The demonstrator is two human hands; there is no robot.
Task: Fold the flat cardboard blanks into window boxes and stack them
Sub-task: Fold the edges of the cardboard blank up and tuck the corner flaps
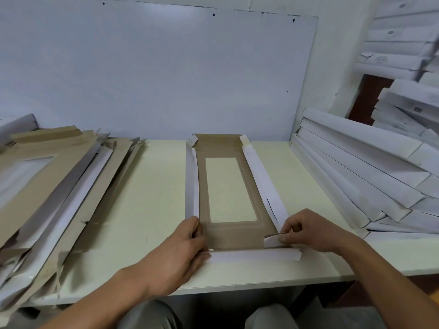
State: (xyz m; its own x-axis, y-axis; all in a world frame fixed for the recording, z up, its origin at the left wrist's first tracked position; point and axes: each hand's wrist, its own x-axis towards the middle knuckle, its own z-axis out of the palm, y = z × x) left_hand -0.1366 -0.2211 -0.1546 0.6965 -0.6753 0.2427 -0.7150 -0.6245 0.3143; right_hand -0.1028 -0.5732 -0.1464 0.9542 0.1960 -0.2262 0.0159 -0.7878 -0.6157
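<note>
A long cardboard blank (202, 181) lies lengthwise on the pale table (152, 186), brown inside up, with a rectangular window in its middle. Both long white side walls are raised. My left hand (185, 248) grips the near left corner, fingers curled round the end of the left wall. My right hand (308, 231) pinches a small white corner tab (272, 241) at the near right corner. The near end flap (254, 255) lies flat and white along the table's front.
A loose heap of flat blanks (54, 186) covers the left side of the table. Folded white boxes (356, 172) are stacked at the right, with more piled behind them (408, 100). A white board (154, 72) backs the table.
</note>
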